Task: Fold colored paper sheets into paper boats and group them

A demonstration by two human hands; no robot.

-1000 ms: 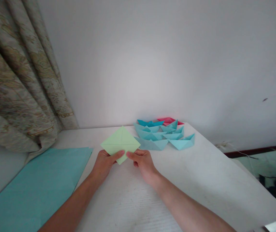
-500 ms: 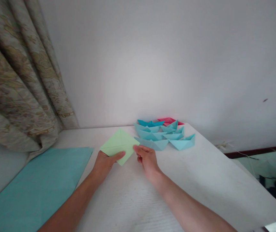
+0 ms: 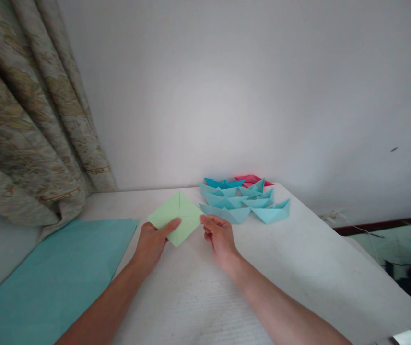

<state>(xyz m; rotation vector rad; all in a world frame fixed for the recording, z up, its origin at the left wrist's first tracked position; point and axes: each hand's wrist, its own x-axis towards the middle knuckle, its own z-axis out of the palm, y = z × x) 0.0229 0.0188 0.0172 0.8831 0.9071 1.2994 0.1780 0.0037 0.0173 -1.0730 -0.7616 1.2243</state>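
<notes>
Left thumb (image 3: 171, 225) seemingly higher on paper (image 3: 187, 215)

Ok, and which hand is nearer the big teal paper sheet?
Left. The left hand, holding the green paper square, sits just beside the edge of the teal paper sheet; the right hand is farther away, beyond that square.

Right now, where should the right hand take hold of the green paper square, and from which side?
Probably pinch the right corner of the green paper square, coming from the right. That point sticks out free, with the right hand right beside it, while the left hand has the lower-left edge under its thumb.
</notes>
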